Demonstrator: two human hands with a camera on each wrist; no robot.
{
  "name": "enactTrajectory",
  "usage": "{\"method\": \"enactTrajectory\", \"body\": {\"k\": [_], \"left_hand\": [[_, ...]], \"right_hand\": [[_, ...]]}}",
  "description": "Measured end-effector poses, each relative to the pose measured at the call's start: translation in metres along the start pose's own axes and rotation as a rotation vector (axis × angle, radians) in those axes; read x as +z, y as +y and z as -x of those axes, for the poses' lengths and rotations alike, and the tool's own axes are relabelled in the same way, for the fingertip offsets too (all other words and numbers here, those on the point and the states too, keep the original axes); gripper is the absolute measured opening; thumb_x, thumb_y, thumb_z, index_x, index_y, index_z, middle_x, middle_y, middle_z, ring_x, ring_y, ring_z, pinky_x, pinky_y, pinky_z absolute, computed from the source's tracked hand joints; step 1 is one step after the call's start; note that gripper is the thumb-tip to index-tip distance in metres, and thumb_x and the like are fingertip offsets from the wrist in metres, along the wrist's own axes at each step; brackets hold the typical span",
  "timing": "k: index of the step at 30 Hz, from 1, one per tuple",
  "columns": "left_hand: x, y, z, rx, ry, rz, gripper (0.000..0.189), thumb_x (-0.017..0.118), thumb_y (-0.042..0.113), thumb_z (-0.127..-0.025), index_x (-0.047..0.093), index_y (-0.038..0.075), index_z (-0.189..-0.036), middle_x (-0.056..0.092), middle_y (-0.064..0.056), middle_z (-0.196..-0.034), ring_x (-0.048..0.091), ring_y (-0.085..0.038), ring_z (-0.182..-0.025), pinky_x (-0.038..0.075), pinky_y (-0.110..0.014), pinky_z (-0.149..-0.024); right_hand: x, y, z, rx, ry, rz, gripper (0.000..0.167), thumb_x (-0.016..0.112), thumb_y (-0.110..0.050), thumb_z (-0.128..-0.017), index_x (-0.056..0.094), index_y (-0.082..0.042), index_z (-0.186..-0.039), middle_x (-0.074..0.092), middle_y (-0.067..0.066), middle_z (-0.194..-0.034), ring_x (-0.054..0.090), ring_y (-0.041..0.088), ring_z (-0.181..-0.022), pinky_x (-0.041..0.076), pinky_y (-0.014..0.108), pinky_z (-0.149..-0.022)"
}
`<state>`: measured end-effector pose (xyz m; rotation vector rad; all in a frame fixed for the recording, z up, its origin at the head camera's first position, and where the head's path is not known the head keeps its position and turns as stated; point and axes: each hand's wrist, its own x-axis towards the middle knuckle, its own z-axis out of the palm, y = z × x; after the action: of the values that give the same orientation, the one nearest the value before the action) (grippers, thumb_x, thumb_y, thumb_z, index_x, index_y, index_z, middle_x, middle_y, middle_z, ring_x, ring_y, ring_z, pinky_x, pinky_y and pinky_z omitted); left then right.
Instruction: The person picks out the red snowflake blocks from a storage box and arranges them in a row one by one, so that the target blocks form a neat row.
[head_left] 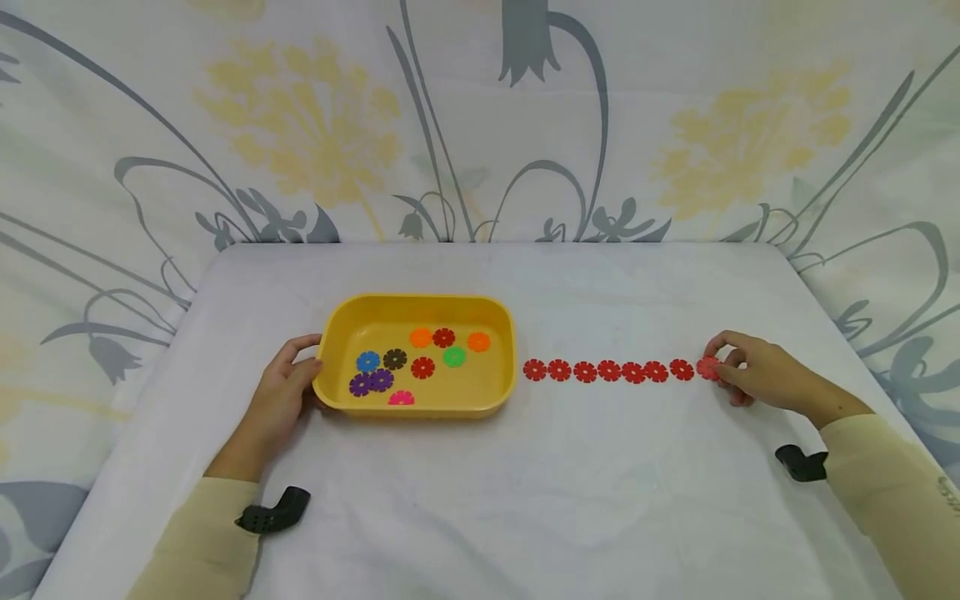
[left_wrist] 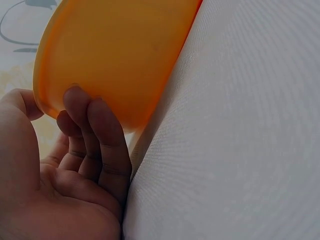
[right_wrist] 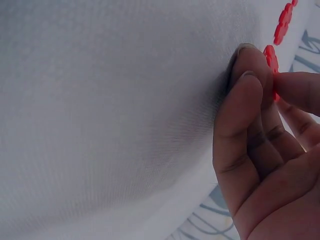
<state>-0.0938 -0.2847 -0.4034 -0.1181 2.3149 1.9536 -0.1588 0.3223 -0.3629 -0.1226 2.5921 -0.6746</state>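
Observation:
My left hand [head_left: 281,392] grips the left end of a yellow plastic tray [head_left: 468,390], thumb at the rim and fingertips against the outer wall, as the left wrist view shows. Inside the tray lie small notched flower-shaped discs: two orange, two red [head_left: 422,367], two purple, and single green, blue, dark brown and pink ones. From the tray's right side a row of several red discs [head_left: 585,372] runs across the cloth. At its right end my right hand [head_left: 768,375] pinches another red disc [head_left: 706,367] between thumb and fingers, close beside the last one in line.
A white cloth [head_left: 525,500] covers the table, slightly wrinkled toward the front. Behind it and at both sides hangs fabric with grey and yellow plant prints [head_left: 315,125]. A black wrist mount [head_left: 277,511] juts from each beige sleeve.

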Motion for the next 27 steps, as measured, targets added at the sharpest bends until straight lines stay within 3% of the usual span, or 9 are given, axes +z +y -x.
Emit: {"method": "enactTrajectory", "body": {"k": [11,20,23,27], "left_hand": [[0.0,0.007,-0.004,0.031,-0.009,-0.009,0.037,0.039,0.026,-0.108,0.036,0.014,-0.143,0.07,0.01,-0.091,0.06,-0.012,-0.065,0.055,-0.024,-0.064],[0.003,0.003,-0.004,0.017,-0.021,0.035,0.035,0.04,0.023,-0.107,0.037,0.014,-0.141,0.07,0.01,-0.091,0.06,-0.011,-0.063,0.055,-0.024,-0.063],[0.002,0.002,-0.004,0.012,-0.018,0.025,0.036,0.04,0.024,-0.107,0.037,0.014,-0.142,0.07,0.01,-0.092,0.06,-0.012,-0.063,0.056,-0.024,-0.063],[0.001,0.0,-0.001,0.004,0.002,0.015,0.035,0.039,0.024,-0.107,0.037,0.014,-0.141,0.07,0.012,-0.091,0.06,-0.011,-0.063,0.055,-0.024,-0.062]], "right_hand": [[-0.004,0.003,-0.002,-0.018,0.023,0.049,0.037,0.058,-0.02,-0.099,0.043,-0.001,-0.127,0.057,0.007,-0.084,0.058,0.018,-0.064,0.051,0.03,-0.059],[-0.007,0.002,-0.003,0.006,-0.036,0.111,0.041,0.058,-0.027,-0.1,0.036,-0.002,-0.125,0.055,0.006,-0.079,0.054,0.018,-0.064,0.047,0.032,-0.06],[-0.013,-0.011,-0.006,0.001,-0.026,0.162,0.043,0.056,-0.029,-0.1,0.037,-0.001,-0.126,0.056,0.009,-0.081,0.054,0.019,-0.065,0.047,0.032,-0.061],[-0.018,-0.064,-0.015,-0.101,0.064,0.18,0.034,0.056,-0.028,-0.101,0.045,-0.004,-0.122,0.061,0.015,-0.093,0.059,0.023,-0.071,0.05,0.032,-0.062]]}}
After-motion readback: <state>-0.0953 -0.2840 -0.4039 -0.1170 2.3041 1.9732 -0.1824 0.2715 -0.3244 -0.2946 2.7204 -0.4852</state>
